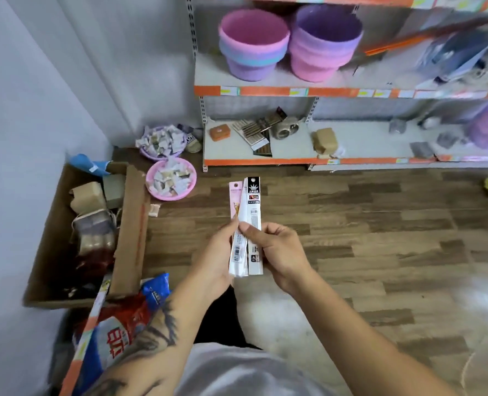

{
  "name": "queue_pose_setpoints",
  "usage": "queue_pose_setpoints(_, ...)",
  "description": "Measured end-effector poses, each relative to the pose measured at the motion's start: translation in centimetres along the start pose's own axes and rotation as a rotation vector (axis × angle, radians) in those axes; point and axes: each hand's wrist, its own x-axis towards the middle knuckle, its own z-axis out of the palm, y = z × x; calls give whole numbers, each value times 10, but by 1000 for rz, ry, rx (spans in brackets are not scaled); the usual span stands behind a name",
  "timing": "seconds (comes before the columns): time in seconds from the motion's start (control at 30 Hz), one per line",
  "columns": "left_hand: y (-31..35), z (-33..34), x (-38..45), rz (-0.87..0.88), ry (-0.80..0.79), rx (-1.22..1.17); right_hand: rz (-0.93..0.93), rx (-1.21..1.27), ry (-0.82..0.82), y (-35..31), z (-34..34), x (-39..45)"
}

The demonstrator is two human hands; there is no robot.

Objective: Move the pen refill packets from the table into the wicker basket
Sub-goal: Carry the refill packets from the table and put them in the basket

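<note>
Both hands hold a small bundle of pen refill packets upright above the wood-pattern floor, in front of the orange-edged shelf unit. The left hand cradles the bundle's lower part, its fingers curled behind the packets. The right hand pinches the bundle from the other side, thumb pressed on the front of the white-and-black packet. A pink packet stands just left of that one, touching it. Left of the shelf unit lie a pink bowl of wrapped pieces and an open cardboard box. On the shelf unit's upper level stand pink and purple pots.
</note>
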Motion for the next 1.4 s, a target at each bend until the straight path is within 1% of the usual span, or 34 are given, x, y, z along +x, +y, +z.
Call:
queue_pose_setpoints(0.07, 38, 13, 28, -94, -88, -55, -53, -38, 29, -34, 8, 34)
queue_pose_setpoints(0.1, 57, 18, 42, -102, -88, -56, -65, -50, 30, -51, 14, 50)
queue_pose_setpoints(0.23, 129, 34, 88, -20, -62, -21, -147, -80, 0, -108, 34, 111)
queue_pose_setpoints(0.43, 217, 60, 139, 114, -129, 1, -322, -159, 42, -175, 57, 174)
queue_pose_setpoints(0.6, 282, 83, 178, 323, -119, 88, -497, -314, 61, -242, 65, 224)
queue_pose_setpoints(0.77, 354, 106, 203, 491, -95, 151, -682, -313, 125, -327, 78, 261)
queue_pose_setpoints(1.0, 497, 182, 215, 766, -126, 125, -1003, -384, -48, -481, 101, 312)
queue_pose_setpoints(1.1, 551, 220, 212, 826, -200, 66, -1065, -388, -76, -543, 106, 327)
queue_pose_setpoints(1.2, 595, 252, 216, 907, -234, 28, -1100, -435, -72, -595, 106, 339)
queue_pose_setpoints(1.3, 627, 274, 221, 999, -260, 67, -1155, -596, -4, -635, 103, 346)
queue_pose_setpoints(1.4, 655, 287, 227, 1086, -236, 102, -1228, -689, -25, -673, 105, 352)
